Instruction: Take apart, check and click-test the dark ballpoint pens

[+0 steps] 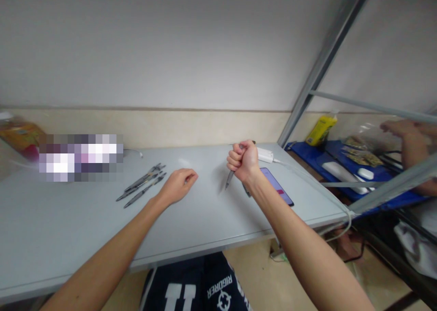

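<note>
My right hand (244,160) is a fist wrapped round a grey pen (230,179), held above the table with its tip slanting down. The dark other end of the pen pokes out at the top of the fist. My left hand (178,186) rests on the table, fingers loosely curled, and nothing shows in them. To its left lie several grey pens (139,183) in a loose bunch. Just behind my right wrist is a phone (278,188) with a lit screen, partly covered by my forearm. A dark object (246,190) beside the wrist is mostly hidden.
A white plug block (265,155) with a cable (307,173) lies at the back right of the white table (205,224). Metal bed posts (307,88) rise beyond. At far right another person's arm (411,142) is over a blue surface (297,149) with a yellow pack (321,130).
</note>
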### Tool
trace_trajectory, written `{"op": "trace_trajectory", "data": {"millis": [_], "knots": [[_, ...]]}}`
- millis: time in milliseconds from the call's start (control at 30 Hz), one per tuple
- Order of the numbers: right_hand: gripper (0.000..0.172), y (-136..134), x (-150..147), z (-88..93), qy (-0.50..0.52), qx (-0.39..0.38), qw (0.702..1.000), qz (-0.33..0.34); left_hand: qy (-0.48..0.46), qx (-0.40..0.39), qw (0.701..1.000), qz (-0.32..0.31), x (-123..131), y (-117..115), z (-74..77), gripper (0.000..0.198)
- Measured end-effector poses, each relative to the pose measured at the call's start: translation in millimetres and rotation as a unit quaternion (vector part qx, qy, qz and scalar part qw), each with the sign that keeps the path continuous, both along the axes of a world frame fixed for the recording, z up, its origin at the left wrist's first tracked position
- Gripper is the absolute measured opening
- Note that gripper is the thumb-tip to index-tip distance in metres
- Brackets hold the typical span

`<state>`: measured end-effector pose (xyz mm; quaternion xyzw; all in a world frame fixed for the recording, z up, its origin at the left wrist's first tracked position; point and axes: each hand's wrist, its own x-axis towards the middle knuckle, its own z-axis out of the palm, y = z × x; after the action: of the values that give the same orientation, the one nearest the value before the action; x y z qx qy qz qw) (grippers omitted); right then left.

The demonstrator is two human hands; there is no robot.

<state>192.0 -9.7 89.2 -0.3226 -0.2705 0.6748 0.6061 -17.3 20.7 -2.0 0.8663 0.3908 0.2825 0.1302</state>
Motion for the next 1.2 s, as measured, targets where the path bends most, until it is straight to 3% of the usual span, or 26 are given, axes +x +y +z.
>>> {"op": "trace_trajectory", "data": {"millis": [767,933,1067,1133,1200], "knots": [[0.035,-0.7,12.6,14.5,-0.042,0.025,0.999,0.008,0.022,0.002,1.000,0.000,0.7,-0.4,0.2,0.026],[0.026,2.6,6.3,3.0,-0.075,0.011,0.997,-0.015,0.012,0.000,1.000,-0.007,0.4,0.5,-0.7,0.024],[0.021,8.3,-1.1,-15.2,-0.158,-0.017,0.986,-0.057,0.020,0.017,1.000,0.003,-0.3,1.3,-0.4,0.024],[0.016,11.4,-3.1,-26.6,-0.241,-0.020,0.966,-0.086,0.046,0.038,0.998,0.028,-1.0,1.6,-0.1,0.024],[0.018,13.7,-3.7,-38.2,-0.372,0.011,0.921,-0.111,0.087,0.061,0.992,0.072,-2.0,1.4,0.4,0.022]]}}
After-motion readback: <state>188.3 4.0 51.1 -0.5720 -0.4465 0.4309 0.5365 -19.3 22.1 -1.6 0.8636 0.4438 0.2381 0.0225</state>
